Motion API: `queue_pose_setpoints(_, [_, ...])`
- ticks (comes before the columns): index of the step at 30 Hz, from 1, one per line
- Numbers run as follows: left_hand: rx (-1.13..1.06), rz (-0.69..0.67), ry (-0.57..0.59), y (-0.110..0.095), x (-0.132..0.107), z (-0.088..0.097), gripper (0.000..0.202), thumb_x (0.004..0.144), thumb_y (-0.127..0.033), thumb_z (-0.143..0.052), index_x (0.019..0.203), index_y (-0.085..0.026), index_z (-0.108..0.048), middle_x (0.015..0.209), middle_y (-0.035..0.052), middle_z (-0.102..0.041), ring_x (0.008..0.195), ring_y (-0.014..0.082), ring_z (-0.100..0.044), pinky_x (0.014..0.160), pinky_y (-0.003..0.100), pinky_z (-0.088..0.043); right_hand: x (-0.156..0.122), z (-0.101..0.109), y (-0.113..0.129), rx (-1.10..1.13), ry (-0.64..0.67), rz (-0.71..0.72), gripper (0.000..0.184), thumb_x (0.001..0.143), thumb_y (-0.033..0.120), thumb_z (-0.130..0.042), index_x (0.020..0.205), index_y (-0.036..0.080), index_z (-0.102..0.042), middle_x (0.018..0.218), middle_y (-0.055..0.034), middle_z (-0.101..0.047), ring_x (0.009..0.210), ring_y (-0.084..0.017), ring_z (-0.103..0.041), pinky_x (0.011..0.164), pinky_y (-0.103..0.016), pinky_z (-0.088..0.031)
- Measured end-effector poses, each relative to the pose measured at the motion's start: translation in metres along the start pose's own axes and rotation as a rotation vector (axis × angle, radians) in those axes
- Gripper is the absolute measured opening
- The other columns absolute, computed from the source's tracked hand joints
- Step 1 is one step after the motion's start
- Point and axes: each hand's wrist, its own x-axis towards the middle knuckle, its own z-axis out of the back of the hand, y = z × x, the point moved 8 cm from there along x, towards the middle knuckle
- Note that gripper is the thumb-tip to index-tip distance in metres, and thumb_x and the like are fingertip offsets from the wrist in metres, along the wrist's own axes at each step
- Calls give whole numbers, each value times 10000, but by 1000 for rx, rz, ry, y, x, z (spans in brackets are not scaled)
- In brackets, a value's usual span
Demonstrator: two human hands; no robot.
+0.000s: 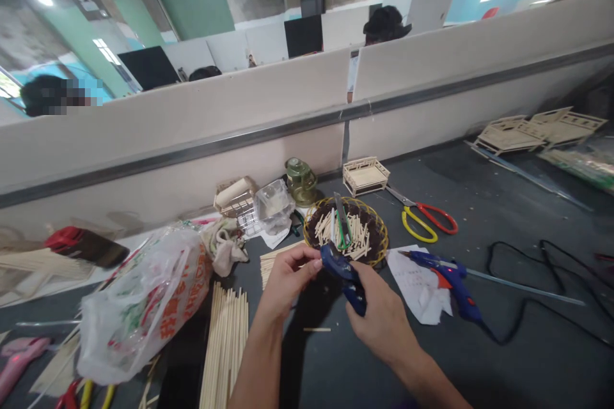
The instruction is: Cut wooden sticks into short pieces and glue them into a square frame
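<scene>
My right hand [384, 313] is wrapped round a dark blue hand cutter [343, 275], its two handles in the palm and its head tilted up to the left. At that head, the thumb and fingers of my left hand [290, 275] are pinched together; whatever is between them is too small to make out. Just behind both hands stands a woven basket [385, 239] of short wooden stick pieces [357, 236], with a green-handled knife [342, 223] lying on top. A single short stick [317, 330] lies on the dark table below the cutter.
Long wooden sticks [223, 345] and a plastic bag [144, 307] lie left. Right are a blue glue gun [455, 287] with its cord on paper [417, 287], and red-and-yellow scissors [422, 214]. A small stick-built bench [365, 176] stands by the partition [288, 96]; people are beyond it.
</scene>
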Motion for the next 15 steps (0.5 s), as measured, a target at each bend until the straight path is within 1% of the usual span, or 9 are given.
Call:
queue_pose_setpoints(2, [28,-38,49,-5,0,-3,242,725,-362,-716,782,-127,-696,667,11,-528,526,60,-376,459,184,-230,0,-3,2,-18,-8,24,509,702,122,-496,1207,174,-452,1083,-106,-581,1030,-258,-555,895,-422,-463])
queue_pose_setpoints(5, [81,-80,104,-12,0,-9,210,744,-339,-703,778,-134,-725,772,46,-565,612,88,-436,502,193,-284,0,-5,2,-18,3,13,502,705,114,-490,1201,179,-455,1063,-102,-574,1019,-256,-548,888,-429,-465])
queue_pose_setpoints(8, [117,-84,96,-13,1,-9,187,757,-328,-692,757,-145,-734,726,29,-523,603,86,-417,505,196,-284,1,-5,-1,-9,15,-11,497,711,117,-489,1201,187,-453,1064,-96,-567,1015,-256,-545,884,-433,-467])
queue_pose_setpoints(11, [129,-69,92,-8,3,-8,193,772,-334,-675,753,-151,-734,677,9,-467,579,81,-392,496,196,-274,1,-5,-4,-7,9,-13,491,716,120,-488,1201,184,-452,1069,-98,-564,1024,-260,-541,898,-443,-459])
queue_pose_setpoints(15, [165,-79,102,-4,5,-8,182,789,-326,-658,794,-163,-739,669,9,-462,595,90,-399,509,199,-282,1,-5,-8,-4,-4,-11,504,709,115,-495,1205,186,-448,1079,-102,-562,1030,-260,-539,899,-442,-457])
